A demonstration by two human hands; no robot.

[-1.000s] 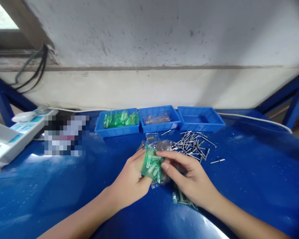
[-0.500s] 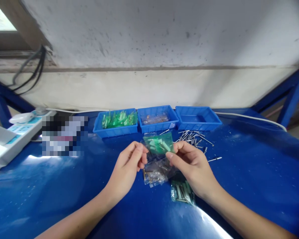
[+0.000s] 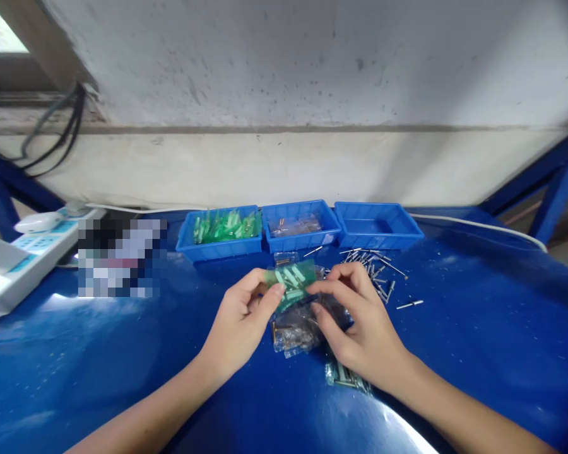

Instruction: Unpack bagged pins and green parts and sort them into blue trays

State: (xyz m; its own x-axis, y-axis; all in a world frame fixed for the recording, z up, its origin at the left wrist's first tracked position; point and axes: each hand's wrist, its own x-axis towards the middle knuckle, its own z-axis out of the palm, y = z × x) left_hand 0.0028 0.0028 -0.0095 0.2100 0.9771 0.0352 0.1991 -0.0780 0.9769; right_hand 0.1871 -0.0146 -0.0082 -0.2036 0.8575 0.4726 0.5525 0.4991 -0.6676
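Observation:
My left hand [image 3: 236, 318] pinches the left edge of a small green plastic bag [image 3: 291, 280] between thumb and fingers. Pale plugs show through the film. My right hand [image 3: 366, 328] is at the bag's right side, its thumb and index finger apart; the index fingertip is at the bag's edge. Below the held bag lies a pile of clear plastic bags [image 3: 296, 334] with brass-coloured and metal pieces inside. Another green bag [image 3: 344, 377] lies partly hidden under my right hand. Behind that hand, loose metal rivets [image 3: 376, 265] are scattered.
Three blue bins stand along the wall: the left bin [image 3: 220, 252] holds green bags, the middle bin [image 3: 307, 239] clear bags, and the right bin [image 3: 383, 239] shows a bare floor. A power strip [image 3: 33, 252] and a blurred-out object [image 3: 123, 258] are at left on the blue tabletop [image 3: 123, 353].
The green bag has shifted left and slightly down, from my right hand's grip to my left hand's. My right thumb and index finger have spread apart.

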